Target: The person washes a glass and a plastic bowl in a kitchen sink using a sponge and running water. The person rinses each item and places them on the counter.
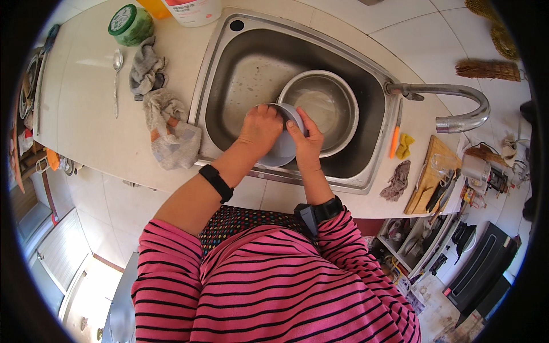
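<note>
A pale grey-blue bowl is tilted over the front of the steel sink. My right hand grips its right rim, thumb towards the inside and fingers around the outer wall. At the bowl's left side, my left hand has its fingers curled over the rim and into the bowl. Something dark shows beside those fingers; whether they hold it is hidden. Behind and right of the bowl, a round metal basin rests in the sink with what looks like shallow water in it.
Left of the sink lie crumpled cloths, a metal spoon and a green-lidded jar. On the right are the curved faucet, an orange-handled knife, a yellow sponge piece, a brownish rag and a wooden board.
</note>
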